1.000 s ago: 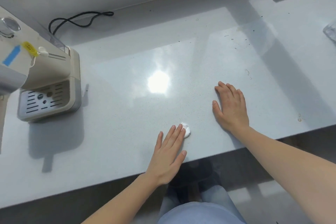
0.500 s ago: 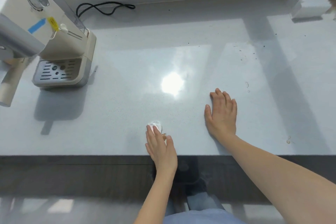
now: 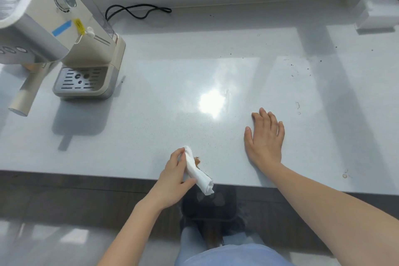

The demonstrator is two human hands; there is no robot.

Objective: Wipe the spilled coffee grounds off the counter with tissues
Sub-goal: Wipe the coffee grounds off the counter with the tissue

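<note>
My left hand [image 3: 173, 176] grips a rolled white tissue [image 3: 197, 171] at the counter's front edge; the tissue's lower end hangs past the edge. A small brown clump of coffee grounds [image 3: 197, 160] lies right beside the tissue. More dark specks of grounds [image 3: 302, 69] are scattered at the far right of the white counter [image 3: 172, 97], and a brown spot [image 3: 345, 175] sits near the front right edge. My right hand [image 3: 265, 138] rests flat on the counter with fingers straight.
A cream coffee machine [image 3: 62, 45] with a drip tray stands at the left, its black cord [image 3: 138, 11] coiled by the wall. A white box [image 3: 374, 12] sits at the back right. A dark bin [image 3: 210, 205] stands on the floor below the counter edge.
My left hand went from pressing flat on a small wad to gripping the tissue, dragged back to the front edge. A brown clump now shows beside it. My right hand stayed put.
</note>
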